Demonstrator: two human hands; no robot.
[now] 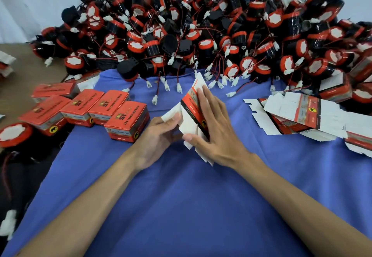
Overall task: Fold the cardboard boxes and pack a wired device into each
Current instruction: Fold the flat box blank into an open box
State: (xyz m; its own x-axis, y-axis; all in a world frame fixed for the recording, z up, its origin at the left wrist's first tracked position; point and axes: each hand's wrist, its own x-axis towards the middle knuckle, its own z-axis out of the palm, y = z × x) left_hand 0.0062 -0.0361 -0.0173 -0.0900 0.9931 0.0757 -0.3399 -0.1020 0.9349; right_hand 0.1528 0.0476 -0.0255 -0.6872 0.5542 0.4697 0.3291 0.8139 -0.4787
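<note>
A flat, unfolded cardboard box blank, white inside with a red and black printed band, stands tilted over the blue cloth. My left hand pinches one of its white flaps from the left. My right hand lies against its printed side, fingers straight and thumb under the lower edge. A big heap of black and red wired devices with white plugs fills the far side.
Several closed red boxes stand in a row at the left. A stack of flat box blanks lies at the right. One loose device sits at the left edge, beside brown cardboard.
</note>
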